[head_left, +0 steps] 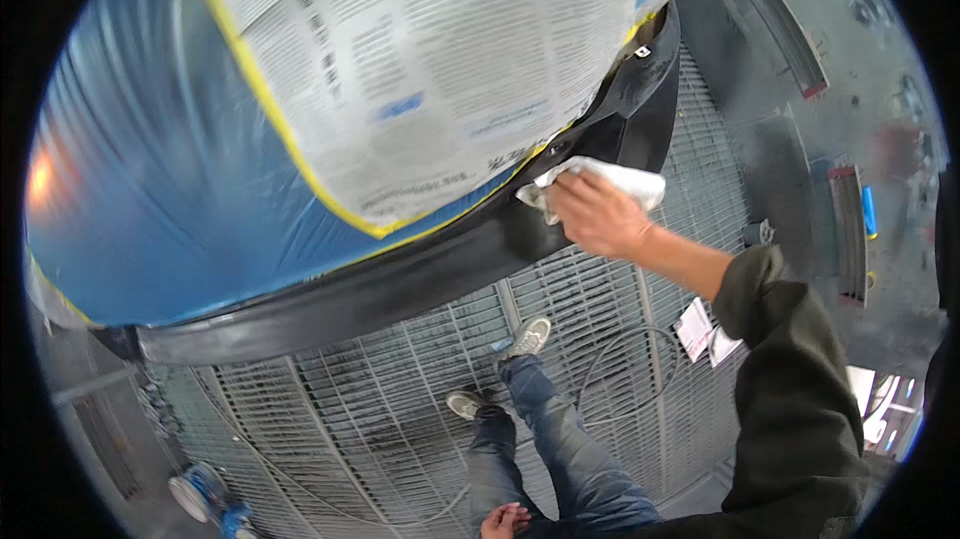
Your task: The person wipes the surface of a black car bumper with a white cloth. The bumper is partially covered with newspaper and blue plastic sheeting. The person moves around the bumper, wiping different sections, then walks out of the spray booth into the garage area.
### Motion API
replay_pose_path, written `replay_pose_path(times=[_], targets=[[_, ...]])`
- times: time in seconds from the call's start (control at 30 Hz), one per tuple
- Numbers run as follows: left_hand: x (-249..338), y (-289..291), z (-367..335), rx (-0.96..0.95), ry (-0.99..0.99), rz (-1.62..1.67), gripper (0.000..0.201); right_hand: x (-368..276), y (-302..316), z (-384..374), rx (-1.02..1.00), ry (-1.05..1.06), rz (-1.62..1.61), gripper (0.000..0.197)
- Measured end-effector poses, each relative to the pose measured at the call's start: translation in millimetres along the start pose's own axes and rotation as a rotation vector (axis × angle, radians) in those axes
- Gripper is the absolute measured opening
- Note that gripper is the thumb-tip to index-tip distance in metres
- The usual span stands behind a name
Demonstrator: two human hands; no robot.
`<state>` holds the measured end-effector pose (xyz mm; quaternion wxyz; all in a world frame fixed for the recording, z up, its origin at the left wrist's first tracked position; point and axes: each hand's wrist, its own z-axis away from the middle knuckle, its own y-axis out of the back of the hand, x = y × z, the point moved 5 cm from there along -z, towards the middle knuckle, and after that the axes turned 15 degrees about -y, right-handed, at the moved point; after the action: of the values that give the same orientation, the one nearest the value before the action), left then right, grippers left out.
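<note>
My right hand [598,214] is closed on a white cloth [630,180], pressing it to the dark grey bumper [430,269] near its right end. Part of the cloth bulges out past my knuckles. Above the bumper, the car body is masked with blue plastic film [180,189], printed newspaper [440,59] and yellow tape [262,89]. My left hand [505,520] hangs low at the bottom edge beside my leg, away from the bumper. Its fingers are curled in, and nothing shows in them.
I stand on a metal floor grating [400,409]. A thin hose [330,509] loops across it. Papers [700,331] lie to the right, below a tape roll [758,232]. Metal ramps [785,31] and a blue-handled tool [869,211] are further right. Cans [203,492] stand at lower left.
</note>
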<state>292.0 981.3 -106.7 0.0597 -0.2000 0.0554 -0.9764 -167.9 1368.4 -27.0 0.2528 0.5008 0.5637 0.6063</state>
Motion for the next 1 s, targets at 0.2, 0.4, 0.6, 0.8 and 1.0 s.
replay_pose_path(times=[0.2, 0.4, 0.6, 0.8, 1.0], targets=[[-36, 4, 21, 0.072, -0.033, 0.304, 0.024, -110, -34, -7, 0.093, -0.401, -0.398, 0.041], [-97, -6, 23, 0.042, -0.019, 0.346, 0.026, -115, -35, -59, -0.126, 0.311, -0.485, 0.047], [-92, -69, 16, 0.071, -0.086, 0.331, 0.034, -29, -1, -67, -0.098, 0.605, -0.265, 0.034], [-97, -110, 15, 0.088, -0.134, 0.258, 0.039, 2, 51, -68, 0.132, 0.588, 0.007, 0.028], [-116, -140, 6, 0.121, -0.149, 0.386, 0.033, -20, 21, -67, -0.110, 0.743, 0.020, 0.037]])
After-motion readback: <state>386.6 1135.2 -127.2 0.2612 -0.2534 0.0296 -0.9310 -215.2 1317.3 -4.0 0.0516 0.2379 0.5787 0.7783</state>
